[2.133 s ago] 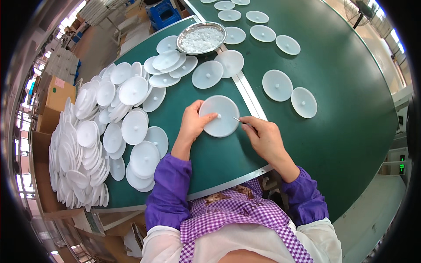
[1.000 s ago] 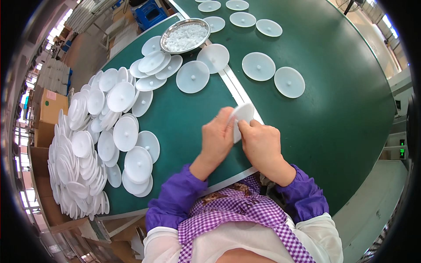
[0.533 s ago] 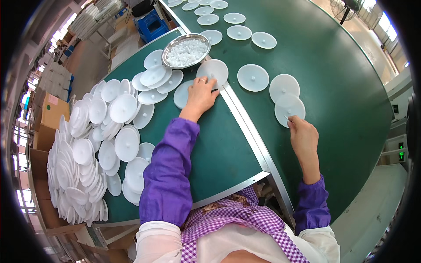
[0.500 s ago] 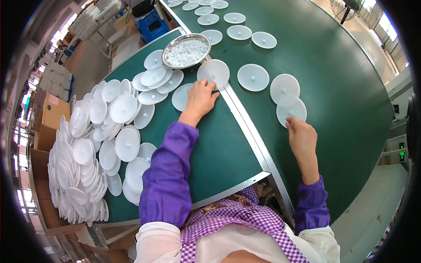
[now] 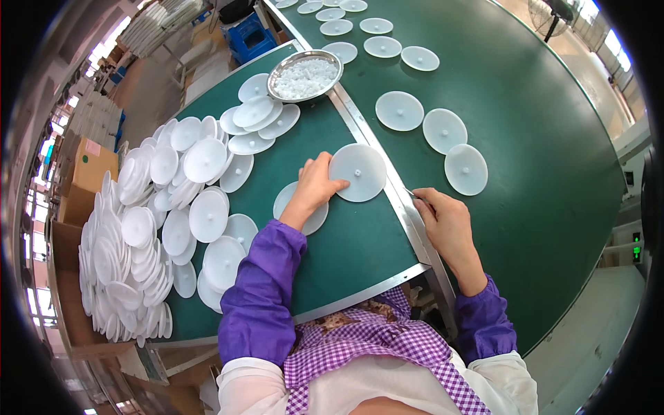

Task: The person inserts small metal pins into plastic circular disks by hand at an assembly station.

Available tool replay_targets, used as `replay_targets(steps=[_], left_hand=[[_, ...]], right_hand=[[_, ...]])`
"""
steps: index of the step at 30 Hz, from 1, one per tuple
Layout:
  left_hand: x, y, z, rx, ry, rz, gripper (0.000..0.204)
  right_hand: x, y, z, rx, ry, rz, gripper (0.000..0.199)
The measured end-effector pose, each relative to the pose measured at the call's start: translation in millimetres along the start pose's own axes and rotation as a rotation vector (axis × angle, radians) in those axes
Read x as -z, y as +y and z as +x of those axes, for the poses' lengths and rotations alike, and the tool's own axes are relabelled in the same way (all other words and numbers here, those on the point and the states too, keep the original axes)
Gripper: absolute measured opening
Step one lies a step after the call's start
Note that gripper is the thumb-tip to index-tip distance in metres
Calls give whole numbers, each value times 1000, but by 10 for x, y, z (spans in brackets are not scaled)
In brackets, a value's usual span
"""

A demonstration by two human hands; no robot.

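Note:
My left hand (image 5: 315, 185) grips the left edge of a round white translucent disc (image 5: 363, 183), its thumb over the rim. The disc has a small knob at its centre. Partly hidden under that hand lies another white disc (image 5: 317, 220) on the green side table. My right hand (image 5: 448, 225) is closed in a pinch near the metal rail, with a thin pointed piece showing at the fingertips, too small to name. Beyond it, two touching discs (image 5: 466, 173) and a separate one (image 5: 400, 111) lie on the green belt.
A steel bowl (image 5: 271, 86) of small white pieces stands by the metal rail (image 5: 373, 149). A large heap of white discs (image 5: 128, 256) covers the table's left side, beside a cardboard box (image 5: 90, 173). More discs (image 5: 382, 47) lie far along the belt. A blue stool (image 5: 249, 38) stands beyond.
My left hand has drawn the disc from beside the bowl toward me. My right hand has left the nearer belt disc and moved left to the rail.

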State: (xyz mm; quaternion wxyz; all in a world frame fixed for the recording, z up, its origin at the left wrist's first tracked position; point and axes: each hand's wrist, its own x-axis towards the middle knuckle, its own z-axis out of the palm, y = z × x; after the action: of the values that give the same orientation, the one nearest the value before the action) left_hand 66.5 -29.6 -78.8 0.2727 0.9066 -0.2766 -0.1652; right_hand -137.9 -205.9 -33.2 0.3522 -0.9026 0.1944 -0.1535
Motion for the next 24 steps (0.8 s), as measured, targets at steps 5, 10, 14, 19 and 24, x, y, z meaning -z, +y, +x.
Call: replay_targets(steps=[5,10,14,19,24], left_hand=[[-115,72,-223,-39,83,-554,23],[-72,382,-563,-94,133,-655,14],[-49,464,-706,-163,169,-643,17],[-90,454,-738,-228,248,-651,18],[-105,503,-795,-267,213,-487,16]], right_hand=[[-65,-170,-60,37,-8,153,17],[-135,-248,-72,57,-61,315,19],[-165,-265,-80,63,-134,345,20],[-166,-304,-117,59,-161,296,20],[-229,-276,-169,147,-86,171,15]])
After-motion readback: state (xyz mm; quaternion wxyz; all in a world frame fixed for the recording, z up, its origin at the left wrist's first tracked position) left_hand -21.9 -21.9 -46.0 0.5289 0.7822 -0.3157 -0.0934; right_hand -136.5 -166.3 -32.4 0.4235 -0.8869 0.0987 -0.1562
